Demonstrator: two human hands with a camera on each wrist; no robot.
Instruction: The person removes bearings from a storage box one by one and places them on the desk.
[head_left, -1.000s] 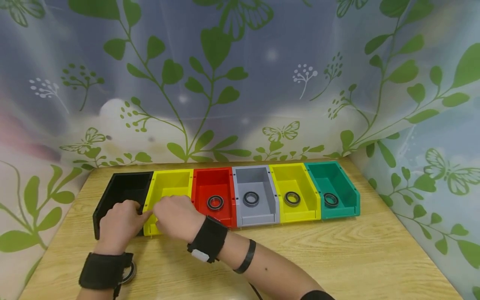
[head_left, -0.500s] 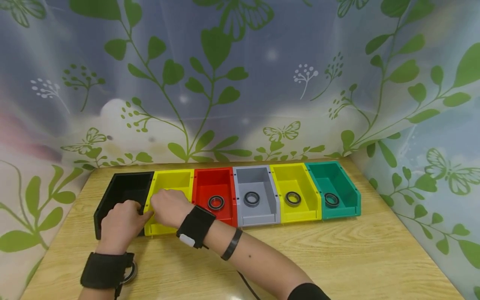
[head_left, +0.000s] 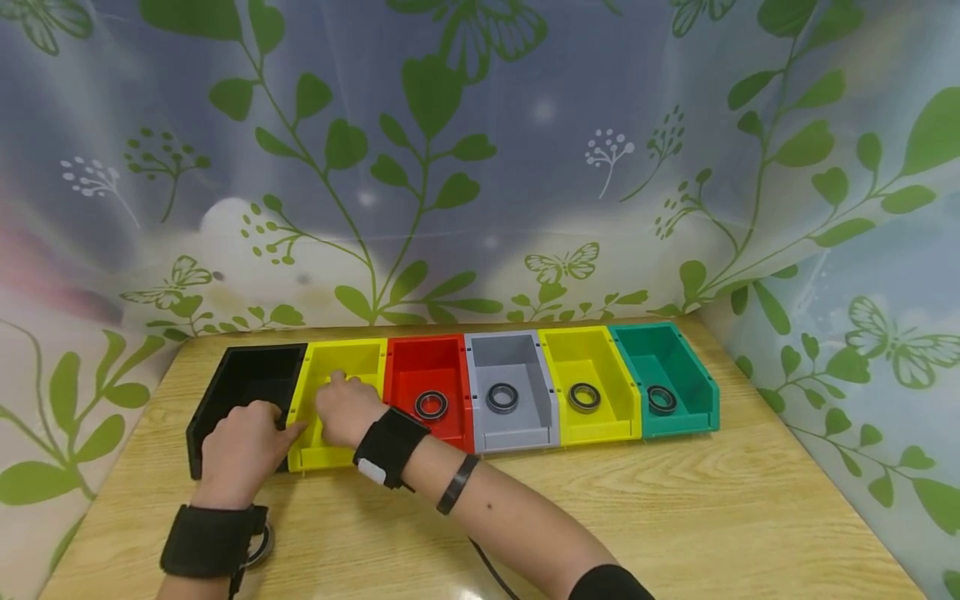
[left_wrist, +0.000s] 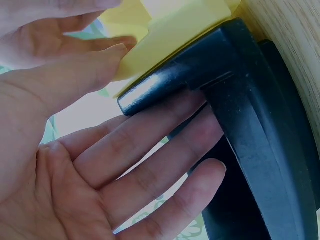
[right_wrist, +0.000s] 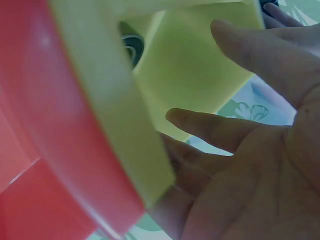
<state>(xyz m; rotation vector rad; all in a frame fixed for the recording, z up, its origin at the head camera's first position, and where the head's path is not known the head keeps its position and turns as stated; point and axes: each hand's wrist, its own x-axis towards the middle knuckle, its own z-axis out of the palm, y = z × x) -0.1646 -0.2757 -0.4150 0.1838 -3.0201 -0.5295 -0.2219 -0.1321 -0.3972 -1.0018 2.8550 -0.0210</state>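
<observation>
My left hand (head_left: 243, 454) grips the adjoining walls of the black bin (head_left: 258, 360) and the left yellow bin (head_left: 322, 458). In the left wrist view its thumb lies against the yellow side and its fingers reach behind the black wall (left_wrist: 235, 85). My right hand (head_left: 348, 410) is over the left yellow bin, with thumb and index finger apart and nothing visible between them. Its lower fingers are partly hidden by the yellow wall (right_wrist: 115, 105). A dark ring bearing (right_wrist: 137, 45) shows inside that bin in the right wrist view; in the head view my hand covers it.
Rightward stand a red bin (head_left: 427, 358), a grey bin (head_left: 501, 354), another yellow bin (head_left: 576, 350) and a green bin (head_left: 648, 350), each with a bearing, such as the red bin's bearing (head_left: 420, 408). Another bearing (head_left: 264, 550) lies on the wooden table (head_left: 675, 508) beside my left wrist.
My right hand first moves left and farther into the left yellow bin, then slightly right as its fingers change position. My left hand stays at the black bin.
</observation>
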